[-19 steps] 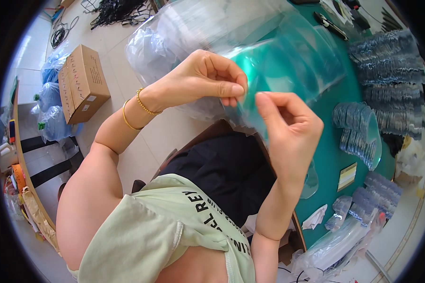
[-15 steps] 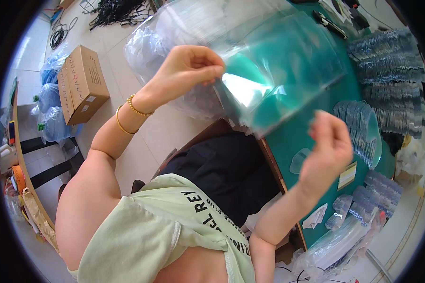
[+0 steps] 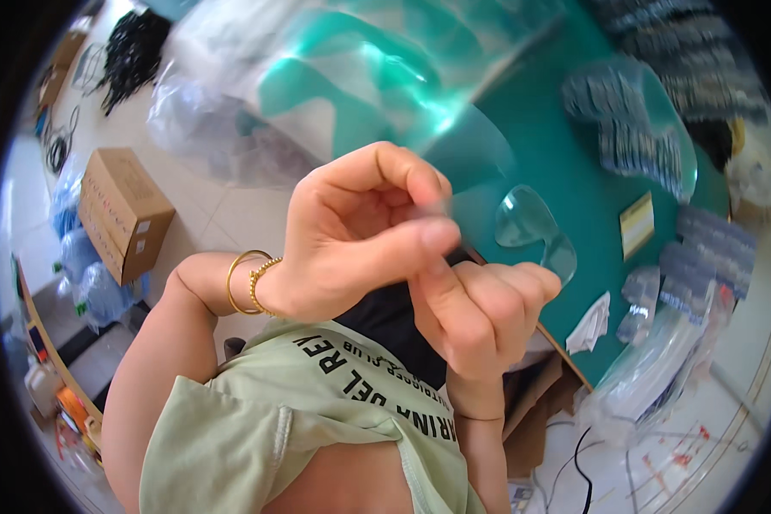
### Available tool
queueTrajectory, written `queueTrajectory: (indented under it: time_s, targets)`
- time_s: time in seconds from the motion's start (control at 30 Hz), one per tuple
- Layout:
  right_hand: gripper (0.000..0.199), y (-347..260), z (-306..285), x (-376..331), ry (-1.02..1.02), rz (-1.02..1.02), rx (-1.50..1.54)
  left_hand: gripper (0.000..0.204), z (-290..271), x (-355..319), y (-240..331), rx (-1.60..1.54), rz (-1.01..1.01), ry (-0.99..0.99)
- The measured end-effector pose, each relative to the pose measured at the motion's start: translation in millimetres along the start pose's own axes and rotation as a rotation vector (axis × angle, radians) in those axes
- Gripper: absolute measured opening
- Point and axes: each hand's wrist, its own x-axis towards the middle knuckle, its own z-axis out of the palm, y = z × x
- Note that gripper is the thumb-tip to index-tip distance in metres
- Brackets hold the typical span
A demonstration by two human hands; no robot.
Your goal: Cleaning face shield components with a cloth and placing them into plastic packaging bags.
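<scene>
My left hand (image 3: 364,236) pinches a thin clear plastic piece (image 3: 480,154) with a curved edge, between thumb and forefinger. Motion blurs the part at the fingertips. My right hand (image 3: 488,313) is closed, its fingers curled and its fingertips touching my left thumb. What it grips there is hidden. Beyond my hands lies a large clear plastic sheet (image 3: 300,51), with rounded shapes showing green through it. To the right of my fingers, a clear mask-shaped plastic piece (image 3: 535,227) rests on the green table (image 3: 591,283).
Rows of stacked clear plastic pieces (image 3: 634,128) stand at the right. Nearer are a yellowish card (image 3: 636,225), crumpled white paper (image 3: 589,324) and a clear bag (image 3: 642,394). A cardboard box (image 3: 124,214) sits on the floor at left, near a black cord heap (image 3: 134,56).
My hands have come together in front of me, and the right one has moved left to meet the left. The large sheet is out of my left hand. The view has shifted.
</scene>
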Motion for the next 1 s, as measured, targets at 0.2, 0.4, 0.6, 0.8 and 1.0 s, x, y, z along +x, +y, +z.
queueTrajectory:
  time_s: [0.2, 0.4, 0.6, 0.8, 1.0]
  targets:
    - [0.070, 41, -45, -68, 0.391, 0.893, 0.564, 0.015, 10, 4, -22, 0.063, -0.197, -0.218]
    - [0.038, 58, -70, -113, 0.445, 0.935, 0.809, 0.009, 15, 19, -42, 0.245, -0.331, -0.334]
    - [0.017, 73, -84, -106, 0.416, 1.116, 0.487, 0.010, 21, 44, -59, 0.662, -0.274, -0.265]
    - [0.018, 86, -75, -93, 0.280, 1.327, 0.324, 0.025, 29, 56, -80, 1.075, -0.304, -0.059]
    - [0.020, 89, -72, -90, 0.258, 1.374, 0.330, 0.031, 32, 59, -83, 1.135, -0.307, -0.049]
